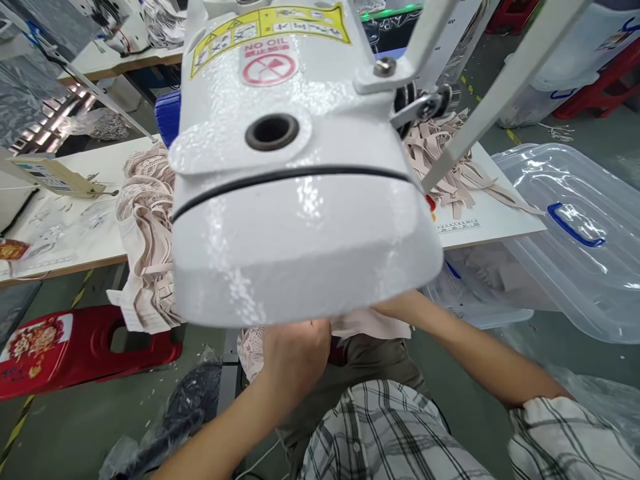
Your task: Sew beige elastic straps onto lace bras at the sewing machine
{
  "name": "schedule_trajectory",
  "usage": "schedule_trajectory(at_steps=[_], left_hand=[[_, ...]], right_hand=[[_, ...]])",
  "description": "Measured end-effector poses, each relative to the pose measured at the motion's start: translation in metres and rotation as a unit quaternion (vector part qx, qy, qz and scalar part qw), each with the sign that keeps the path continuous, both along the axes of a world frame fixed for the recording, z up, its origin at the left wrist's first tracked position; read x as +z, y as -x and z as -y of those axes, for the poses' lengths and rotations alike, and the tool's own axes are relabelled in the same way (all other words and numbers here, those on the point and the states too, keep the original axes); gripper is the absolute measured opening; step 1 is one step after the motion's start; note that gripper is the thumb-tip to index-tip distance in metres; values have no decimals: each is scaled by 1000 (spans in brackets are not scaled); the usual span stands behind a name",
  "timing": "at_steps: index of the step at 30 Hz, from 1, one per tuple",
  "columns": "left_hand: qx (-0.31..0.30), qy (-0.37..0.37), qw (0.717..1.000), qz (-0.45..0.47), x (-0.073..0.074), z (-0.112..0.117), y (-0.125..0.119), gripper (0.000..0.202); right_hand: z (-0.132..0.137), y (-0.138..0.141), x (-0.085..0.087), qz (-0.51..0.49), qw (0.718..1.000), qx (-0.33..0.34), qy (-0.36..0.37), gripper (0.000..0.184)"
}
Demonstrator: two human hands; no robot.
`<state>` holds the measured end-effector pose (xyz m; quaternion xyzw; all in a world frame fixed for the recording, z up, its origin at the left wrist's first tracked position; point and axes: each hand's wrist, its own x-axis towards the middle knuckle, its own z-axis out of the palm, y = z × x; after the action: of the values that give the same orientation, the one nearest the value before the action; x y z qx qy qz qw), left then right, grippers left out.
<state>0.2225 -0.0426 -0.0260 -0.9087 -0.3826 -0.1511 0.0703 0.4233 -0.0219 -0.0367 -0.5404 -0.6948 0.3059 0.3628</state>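
A big white sewing machine head (300, 180) fills the middle of the view and hides the work under it. My left hand (295, 357) sits just below its lower edge, fingers curled on pale pink fabric (370, 325) that pokes out from beneath. My right forearm (475, 360) reaches in from the right, and that hand is hidden behind the machine. A heap of pink lace pieces (145, 220) hangs over the table's front edge on the left.
A white table (65, 233) runs behind the machine, with beige strips (450, 167) piled at its right. Clear plastic bins (575, 240) stand on the right. On the floor at the left lie a red stool (75, 347) and a dark bag (190, 400).
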Motion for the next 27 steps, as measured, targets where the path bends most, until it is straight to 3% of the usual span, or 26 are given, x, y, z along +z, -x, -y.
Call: schedule_trajectory(at_steps=[2, 10, 19, 24, 27], left_hand=[[12, 13, 1000, -7, -1, 0, 1, 27], [5, -97, 994, -40, 3, 2, -3, 27], [-11, -50, 998, -34, 2, 6, -5, 29], [7, -74, 996, -57, 4, 4, 1, 30], [-15, -70, 996, -51, 4, 3, -1, 27]], right_hand=[[-2, -1, -3, -1, 1000, 0, -9, 30], [-2, -1, -3, -23, 1000, 10, -10, 37], [1, -8, 0, -68, 998, 13, -9, 32], [2, -6, -2, -69, 997, 25, -28, 32], [4, -8, -3, -82, 996, 10, -24, 34]])
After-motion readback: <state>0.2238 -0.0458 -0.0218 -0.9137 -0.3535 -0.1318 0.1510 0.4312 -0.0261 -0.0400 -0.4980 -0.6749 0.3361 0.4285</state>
